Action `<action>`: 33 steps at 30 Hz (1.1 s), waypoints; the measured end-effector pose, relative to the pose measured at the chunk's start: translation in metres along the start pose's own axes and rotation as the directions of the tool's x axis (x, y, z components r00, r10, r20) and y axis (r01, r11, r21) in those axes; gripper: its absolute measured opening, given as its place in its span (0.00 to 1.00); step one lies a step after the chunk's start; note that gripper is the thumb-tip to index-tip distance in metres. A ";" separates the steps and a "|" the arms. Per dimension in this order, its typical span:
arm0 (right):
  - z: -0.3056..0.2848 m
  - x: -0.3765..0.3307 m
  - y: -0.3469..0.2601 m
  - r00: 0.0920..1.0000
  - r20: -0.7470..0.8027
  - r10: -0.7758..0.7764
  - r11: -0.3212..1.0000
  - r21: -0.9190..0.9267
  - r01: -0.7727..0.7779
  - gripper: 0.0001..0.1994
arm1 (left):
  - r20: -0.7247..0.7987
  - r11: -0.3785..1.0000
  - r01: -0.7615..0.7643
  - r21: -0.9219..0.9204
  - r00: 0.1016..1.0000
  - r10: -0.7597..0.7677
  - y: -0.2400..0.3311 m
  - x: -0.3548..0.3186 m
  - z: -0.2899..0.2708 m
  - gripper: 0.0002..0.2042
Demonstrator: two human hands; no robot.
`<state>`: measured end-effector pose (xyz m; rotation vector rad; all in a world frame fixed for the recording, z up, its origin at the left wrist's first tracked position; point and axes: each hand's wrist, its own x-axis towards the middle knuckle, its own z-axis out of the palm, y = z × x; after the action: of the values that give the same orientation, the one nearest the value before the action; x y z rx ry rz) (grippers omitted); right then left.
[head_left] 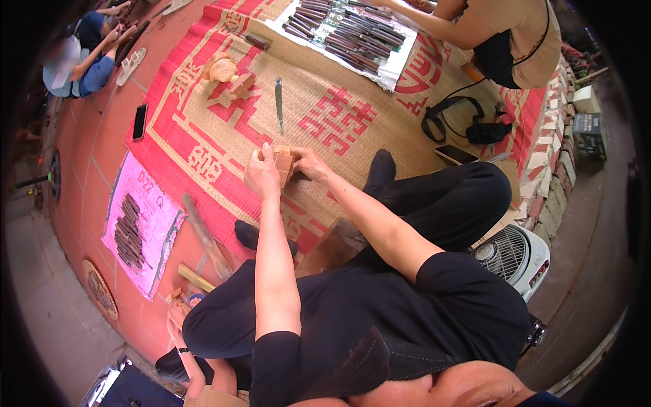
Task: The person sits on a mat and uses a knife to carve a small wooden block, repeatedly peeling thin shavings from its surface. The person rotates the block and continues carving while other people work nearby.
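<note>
My left hand (262,172) grips a small brown block-shaped piece with a lighter tan top (283,163) from its left side. The fingers of my right hand (310,165) close on the same piece from the right. I hold it above the woven mat, in front of my crossed legs. Just beyond my hands lies a knife (279,105) with a slim, pointed blade. Farther off to the left, a rounded tan carved piece (222,69) sits beside a brown block (243,85). A short dark rod (257,42) lies behind them.
The red and tan mat (271,61) covers tiled floor. Dark sticks lie on a white sheet (388,80) and a pink sack (146,183). Nearby are a phone (140,122), a wooden stick (207,237), a strapped black bag (489,132) and a fan (505,254). Other people sit around.
</note>
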<state>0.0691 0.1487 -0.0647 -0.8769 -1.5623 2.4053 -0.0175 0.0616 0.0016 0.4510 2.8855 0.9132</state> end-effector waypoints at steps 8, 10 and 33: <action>0.006 -0.012 -0.023 0.994 0.109 -0.006 0.989 0.148 -0.010 0.15 | -0.010 0.998 0.010 0.068 1.000 -0.009 -0.016 0.002 0.001 0.25; 0.004 -0.004 0.011 1.000 0.017 -0.014 0.995 0.094 0.013 0.16 | 0.009 0.999 -0.008 0.036 1.000 0.008 -0.003 0.000 0.002 0.24; -0.030 0.018 0.031 0.967 -0.229 -0.114 0.961 -0.273 0.048 0.09 | 0.114 0.990 0.021 -0.137 0.993 -0.005 -0.037 0.023 -0.006 0.25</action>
<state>0.0766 0.1652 -0.1075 -1.0837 -1.8069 1.9726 -0.0501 0.0369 -0.0141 0.4558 2.6988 1.0416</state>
